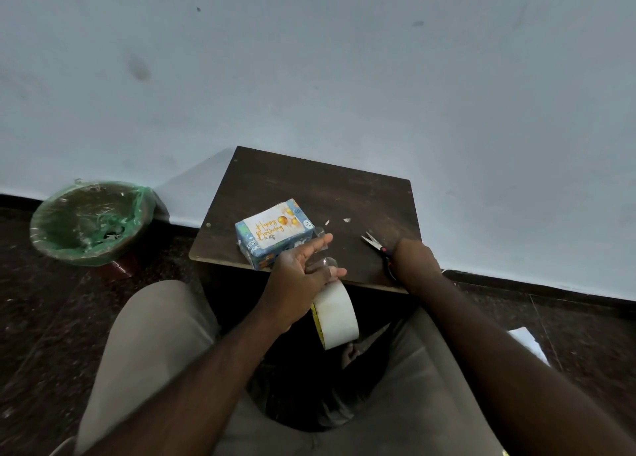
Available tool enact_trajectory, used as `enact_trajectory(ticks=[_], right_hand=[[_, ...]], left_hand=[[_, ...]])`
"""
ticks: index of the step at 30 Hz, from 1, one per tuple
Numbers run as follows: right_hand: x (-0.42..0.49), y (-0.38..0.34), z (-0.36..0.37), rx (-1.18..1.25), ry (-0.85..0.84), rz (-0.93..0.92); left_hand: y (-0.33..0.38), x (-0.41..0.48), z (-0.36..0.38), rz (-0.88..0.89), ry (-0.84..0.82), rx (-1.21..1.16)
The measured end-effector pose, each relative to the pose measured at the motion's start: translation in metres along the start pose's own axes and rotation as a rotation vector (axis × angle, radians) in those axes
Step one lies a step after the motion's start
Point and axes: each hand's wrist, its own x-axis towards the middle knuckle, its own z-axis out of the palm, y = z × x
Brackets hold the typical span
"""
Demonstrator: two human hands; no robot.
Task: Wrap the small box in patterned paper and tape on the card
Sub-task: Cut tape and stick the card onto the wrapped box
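Note:
The small box [261,247], wrapped in blue patterned paper, sits near the front left of a dark wooden board [330,194]. A white "Happy Birthday" card [275,230] lies on its top. My left hand [299,276] holds a big roll of clear tape [335,318] just in front of the board's edge, and a strip of tape [321,249] stretches from the roll up over my fingers beside the box. My right hand [414,261] is at the board's right front, its fingers over the handle of the scissors [377,245], whose blades point away. The right hand's fingers are hidden.
A bin lined with a green bag [91,221] stands on the dark floor at the left. Small paper scraps [346,220] lie on the board. A white sheet [528,343] lies on the floor at the right. A pale wall rises behind the board.

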Motion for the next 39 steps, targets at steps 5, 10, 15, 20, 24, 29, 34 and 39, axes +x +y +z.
enact_trajectory(ticks=[5,10,15,20,24,29,34,39], right_hand=[[-0.034,-0.009,-0.024,0.331,0.127,-0.139],[-0.087,-0.032,-0.029,0.975,-0.449,-0.336],[-0.092,-0.026,-0.036,1.207,-0.47,-0.407],[-0.092,-0.011,-0.051,1.246,-0.482,-0.493],[-0.088,-0.001,-0.056,1.281,-0.524,-0.473],[-0.087,0.001,-0.067,1.303,-0.524,-0.424],[-0.072,0.001,-0.069,1.037,-0.287,-0.389],[-0.048,-0.015,-0.028,0.489,0.074,-0.423]], left_hand=[[0.0,0.003,-0.002,0.015,0.047,-0.016],[-0.003,0.002,0.0,0.038,0.048,-0.072],[0.002,0.003,0.001,-0.044,0.055,-0.161],[0.014,0.001,0.001,-0.365,-0.153,-0.52],[0.014,-0.001,0.004,-0.422,-0.273,-0.592],[0.01,0.007,-0.012,-0.417,-0.296,-0.629],[0.015,0.01,-0.018,-0.27,-0.088,-0.455],[0.019,0.007,-0.015,-0.259,-0.014,-0.434]])
